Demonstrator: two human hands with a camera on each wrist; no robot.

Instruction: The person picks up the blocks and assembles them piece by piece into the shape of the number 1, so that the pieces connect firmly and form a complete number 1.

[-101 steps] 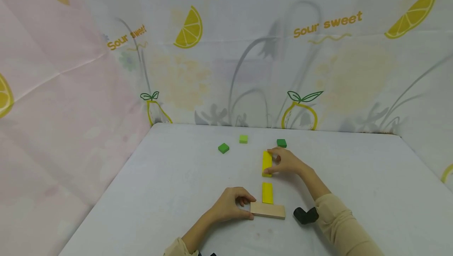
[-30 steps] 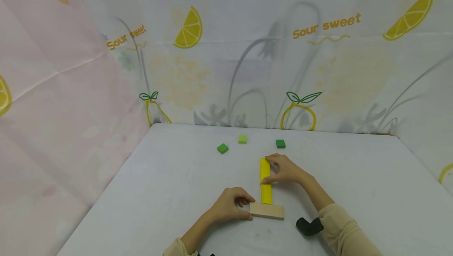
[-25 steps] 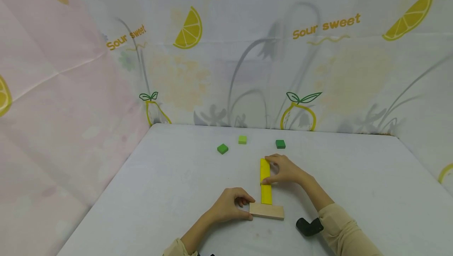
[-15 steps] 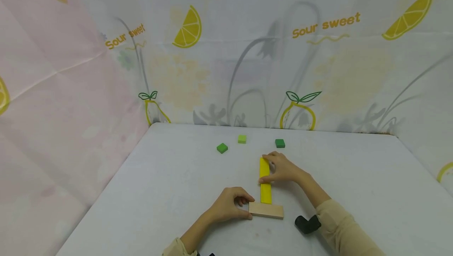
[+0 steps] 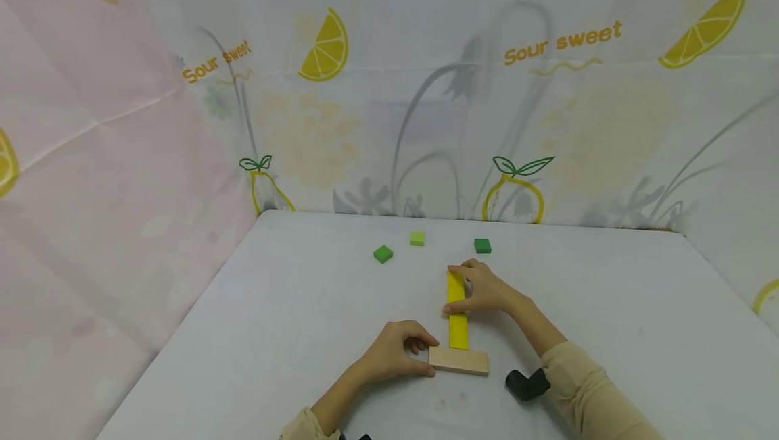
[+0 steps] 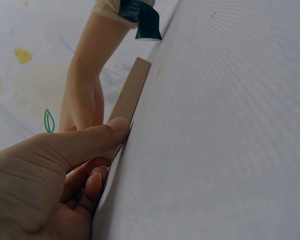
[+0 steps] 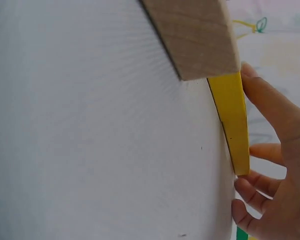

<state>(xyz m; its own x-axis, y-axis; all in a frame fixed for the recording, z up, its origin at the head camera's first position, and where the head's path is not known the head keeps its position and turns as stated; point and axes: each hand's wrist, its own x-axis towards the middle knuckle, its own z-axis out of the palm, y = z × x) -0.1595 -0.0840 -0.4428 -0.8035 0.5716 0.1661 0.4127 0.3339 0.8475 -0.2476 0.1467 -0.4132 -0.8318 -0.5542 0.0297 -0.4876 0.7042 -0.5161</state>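
Note:
In the head view, my left hand (image 5: 392, 353) pinches the left end of a plain wooden block (image 5: 459, 361) lying flat on the table. The left wrist view shows the thumb against that wooden block (image 6: 131, 92). Behind it, a yellow block (image 5: 458, 335) touches its far side. A second yellow block (image 5: 456, 289) continues the line away from me, end to end with the first. My right hand (image 5: 487, 289) holds this far block, thumb near the joint and fingers at its far end. In the right wrist view, the yellow blocks (image 7: 231, 120) form one strip past the wooden block (image 7: 197, 40).
Toward the back of the white table (image 5: 274, 318) lie a green block (image 5: 383, 254), a light green block (image 5: 416, 238) and a dark green block (image 5: 483, 246). A black wrist device (image 5: 527, 385) sits by the right sleeve. A printed cloth (image 5: 389, 88) stands behind.
My right hand has drawn the far yellow block toward me until it meets the near one. Since then, its thumb has shifted slightly left across the block. The left hand has stayed put.

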